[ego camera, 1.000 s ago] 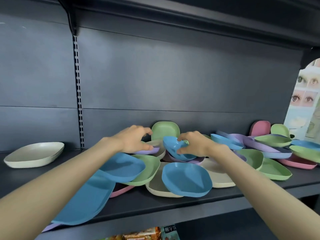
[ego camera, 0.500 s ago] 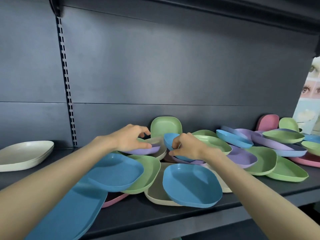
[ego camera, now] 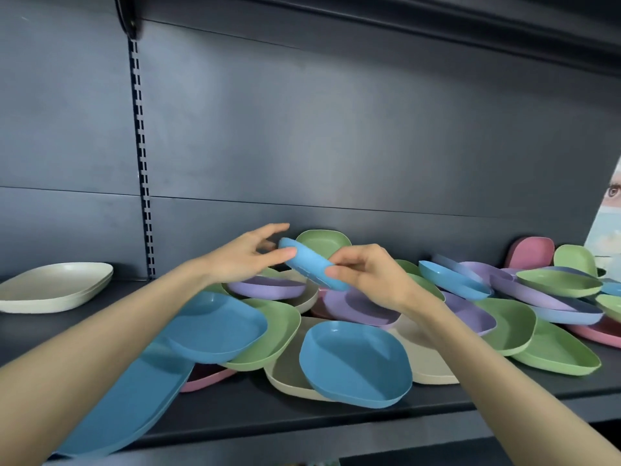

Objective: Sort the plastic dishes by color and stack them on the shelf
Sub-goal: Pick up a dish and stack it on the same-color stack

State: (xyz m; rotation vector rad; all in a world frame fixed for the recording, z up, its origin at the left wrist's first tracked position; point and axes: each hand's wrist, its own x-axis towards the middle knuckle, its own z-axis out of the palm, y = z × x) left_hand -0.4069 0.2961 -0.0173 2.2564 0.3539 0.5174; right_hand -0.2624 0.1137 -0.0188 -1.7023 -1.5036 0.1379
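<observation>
Fingers of the right hand (ego camera: pixel 373 277) cover the lower end of the tilted blue dish (ego camera: pixel 312 264). Fingers of the left hand (ego camera: pixel 242 257) behind it are blurred. The left forearm hides part of a blue tray (ego camera: pixel 127 398), which the bottom edge cuts off. A pink dish (ego camera: pixel 208 376) lies mostly buried under others. A cream dish (ego camera: pixel 53 287) and a poster (ego camera: pixel 608 230) run off the side edges.

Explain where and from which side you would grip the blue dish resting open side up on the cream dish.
Pinch the near rim of the blue dish from the front, thumb inside, fingers beneath. It lies tilted on a cream dish, so that rim juts free over the shelf, probably leaving room underneath.
</observation>
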